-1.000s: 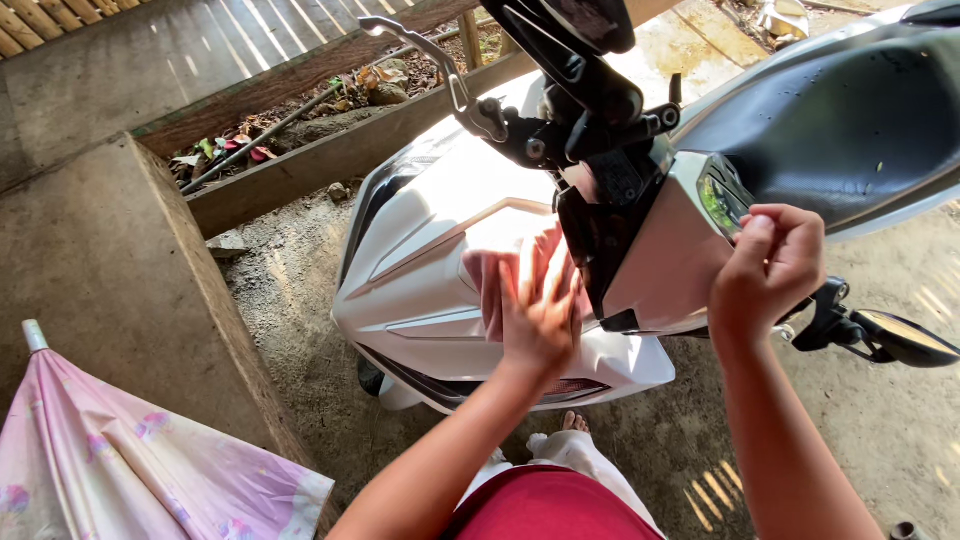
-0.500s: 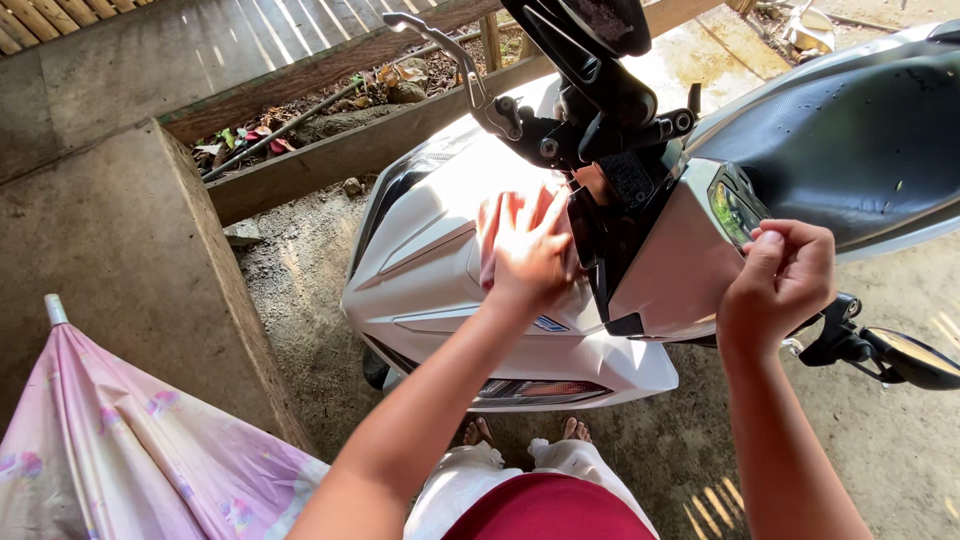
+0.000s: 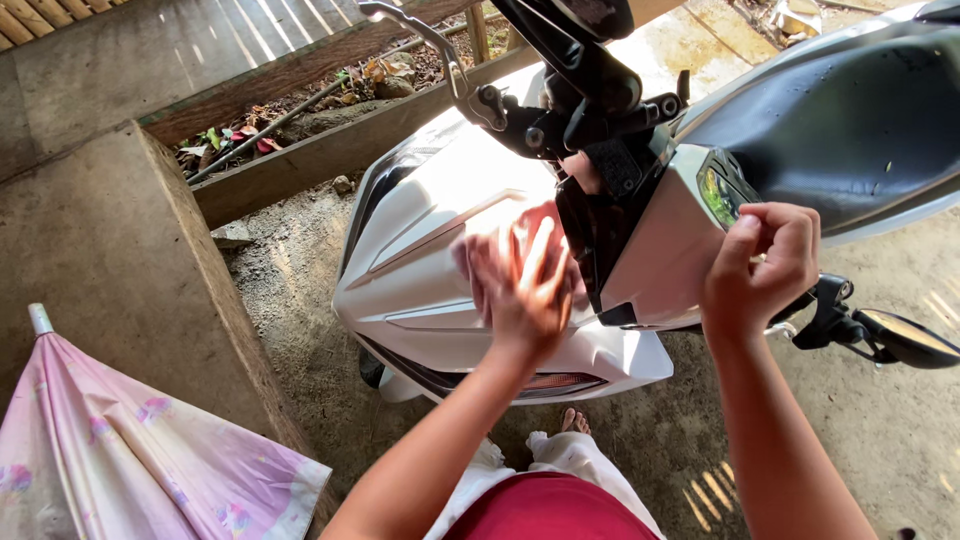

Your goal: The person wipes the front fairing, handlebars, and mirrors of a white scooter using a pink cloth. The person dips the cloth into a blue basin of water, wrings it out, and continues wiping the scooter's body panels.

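So the white scooter (image 3: pixel 430 270) was parked on the dirt floor with its front panel facing the person, which put the bodywork in easy reach of both hands. The left hand (image 3: pixel 525 290) was spread flat, fingers apart, pressing a pinkish cloth (image 3: pixel 535 225) against the scooter's front cowl just below the handlebar (image 3: pixel 580 110); the blur says it was rubbing. The flat palm kept the cloth pinned to the panel. The right hand (image 3: pixel 765 265) was curled shut at the scooter's side panel, next to the green-tinted lamp (image 3: pixel 720 195). It looked like bracing, but I couldn't tell whether it held anything. A pink umbrella (image 3: pixel 120 450) leaned well off to the scooter's left.
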